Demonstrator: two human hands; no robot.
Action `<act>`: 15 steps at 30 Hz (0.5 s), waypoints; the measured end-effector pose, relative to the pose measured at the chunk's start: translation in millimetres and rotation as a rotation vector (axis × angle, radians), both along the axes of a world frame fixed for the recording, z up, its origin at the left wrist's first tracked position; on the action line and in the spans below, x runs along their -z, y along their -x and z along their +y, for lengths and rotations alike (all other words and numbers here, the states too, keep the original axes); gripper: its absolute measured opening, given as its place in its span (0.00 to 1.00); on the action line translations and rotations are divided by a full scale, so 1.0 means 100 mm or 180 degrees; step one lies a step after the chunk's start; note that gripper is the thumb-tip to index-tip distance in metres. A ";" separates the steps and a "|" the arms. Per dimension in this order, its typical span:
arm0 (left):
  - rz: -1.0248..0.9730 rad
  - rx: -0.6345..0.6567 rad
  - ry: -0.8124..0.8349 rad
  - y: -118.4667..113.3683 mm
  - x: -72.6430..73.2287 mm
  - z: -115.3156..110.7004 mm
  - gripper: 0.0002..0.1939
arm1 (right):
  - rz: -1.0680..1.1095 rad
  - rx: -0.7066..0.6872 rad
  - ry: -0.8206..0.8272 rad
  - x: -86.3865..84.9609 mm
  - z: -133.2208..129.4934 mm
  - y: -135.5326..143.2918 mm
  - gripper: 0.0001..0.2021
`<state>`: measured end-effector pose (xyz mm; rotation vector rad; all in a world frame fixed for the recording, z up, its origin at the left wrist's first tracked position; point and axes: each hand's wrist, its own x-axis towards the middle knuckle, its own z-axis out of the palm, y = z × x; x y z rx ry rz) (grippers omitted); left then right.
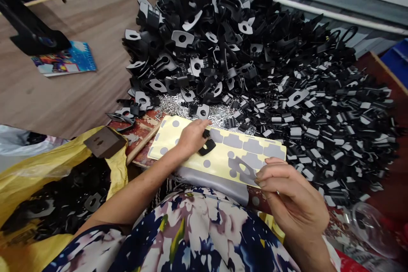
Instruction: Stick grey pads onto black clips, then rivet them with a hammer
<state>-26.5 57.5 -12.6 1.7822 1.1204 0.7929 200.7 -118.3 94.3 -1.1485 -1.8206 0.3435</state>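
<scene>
Near the centre of the frame, the person's left hand holds a small black plastic part at the upper edge of a yellow backing sheet. Its fingers are bent and close together around the part's upper end; their tips are partly hidden, so their exact grip cannot be told. Right of centre and lower, the right hand pinches the edge of a grey sticker with an oval hole between thumb and fingertips, over the sheet's right half, its other fingers loosely curled. Grey shapes and dots mark the sheet.

Just above the sheet, at mid-frame, silvery metal pins lie in a loose heap. Behind them, a tall pile of black clips fills the upper centre, many bearing grey faces, and smaller black pieces spread over the right side. At lower left, a yellow sack contains more black pieces, with a brown block at its rim. At upper left, a colourful booklet lies against a wooden board.
</scene>
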 end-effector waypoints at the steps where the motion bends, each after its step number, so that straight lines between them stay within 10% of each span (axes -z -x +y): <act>1: 0.0104 0.0242 -0.0011 0.10 -0.05 0.05 0.26 | -0.0085 -0.0127 -0.0060 -0.01 0.02 -0.03 0.19; 4: 0.0395 0.1052 -0.0287 0.34 -0.28 0.09 0.37 | -0.0414 -0.0434 -0.0194 0.02 0.10 -0.10 0.18; 9: -0.0088 0.0994 -0.0484 0.36 -0.65 -0.17 0.18 | -0.0720 -0.0860 -0.0181 0.05 0.12 -0.06 0.14; 15: -0.0410 0.0943 -0.0072 0.24 -0.57 -0.38 0.12 | 0.0312 -0.0672 0.0354 0.15 0.13 0.03 0.16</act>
